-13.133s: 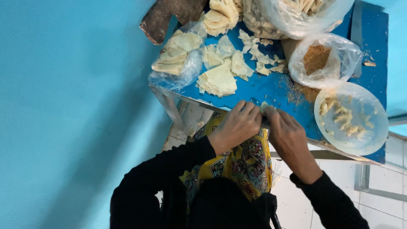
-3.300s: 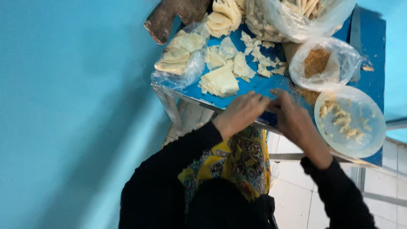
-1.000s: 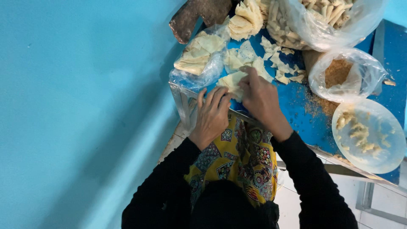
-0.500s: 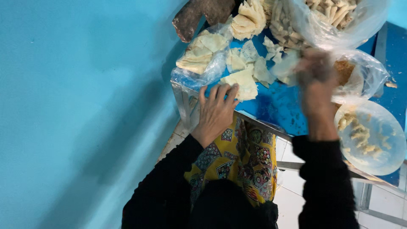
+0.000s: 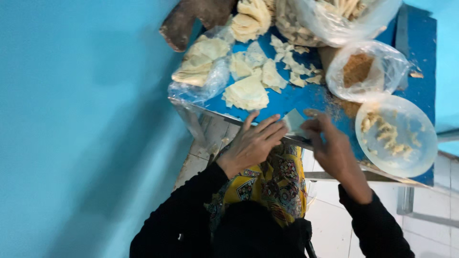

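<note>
Pale wrapper (image 5: 295,123) now between both hands (image 5: 291,143), right hand back

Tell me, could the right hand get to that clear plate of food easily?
Probably yes. The right hand sits just beside the clear plate on the blue table, with nothing between them. It already pinches a pale wrapper, though.

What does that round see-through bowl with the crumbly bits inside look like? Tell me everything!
The round clear plastic bowl looks thin and see-through, with a pale rim. It sits upright at the near right edge of the blue table, partly hanging over that edge. Inside lie small pale yellow-brown crumbly pieces, loosely scattered. A clear bag of brown powder lies just behind it. Neither hand touches it.
</note>
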